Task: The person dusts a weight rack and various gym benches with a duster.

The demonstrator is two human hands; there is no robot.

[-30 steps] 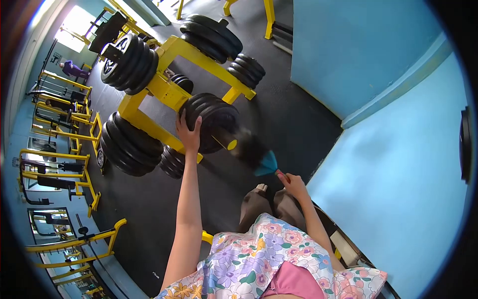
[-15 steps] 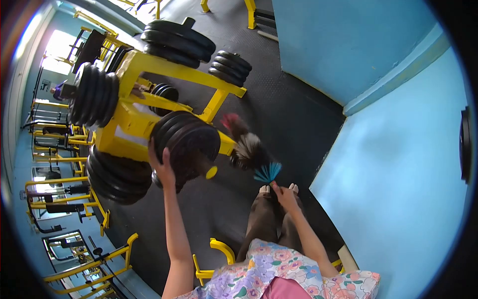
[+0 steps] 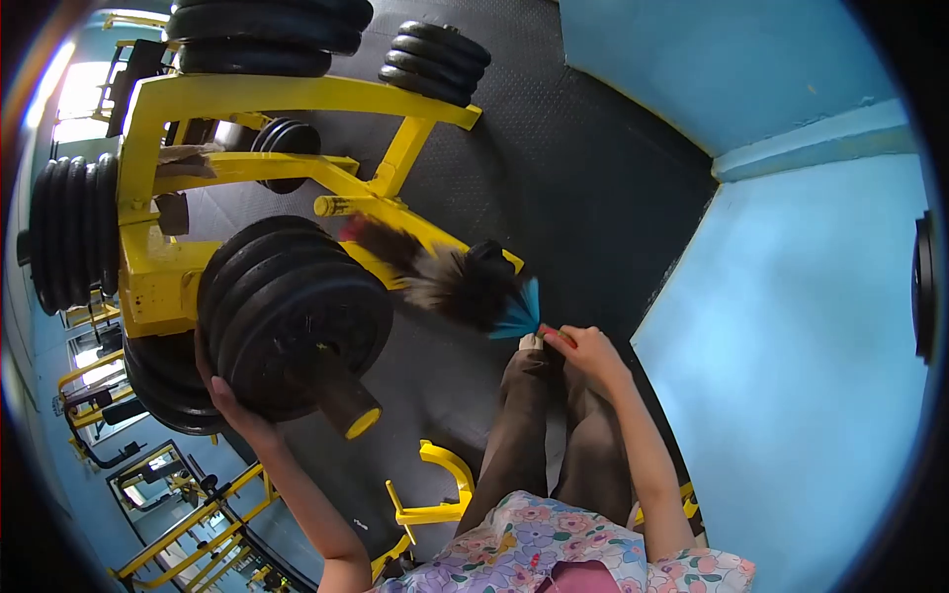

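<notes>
My right hand point(image 3: 590, 354) is closed round the handle of a feather duster point(image 3: 450, 285). The duster has dark and grey feathers, a red tip and a blue collar, and points left toward the rack's lower yellow leg. My left hand point(image 3: 237, 407) grips the rim of a stack of black weight plates point(image 3: 297, 316), its thumb showing and its other fingers partly hidden by the plates. These plates sit on a post with a yellow end, on a yellow weight rack point(image 3: 158, 287).
More black plates hang on the rack: a small stack point(image 3: 435, 61) at the top and a row point(image 3: 74, 232) at the left. A light blue wall point(image 3: 791, 296) stands on my right. Below lies a yellow frame part point(image 3: 435, 514) on the black floor point(image 3: 554, 168).
The rack and plates now appear larger and further left in view. The duster has swung left toward the rack's leg. My left hand has shifted to the lower left rim of the plates.
</notes>
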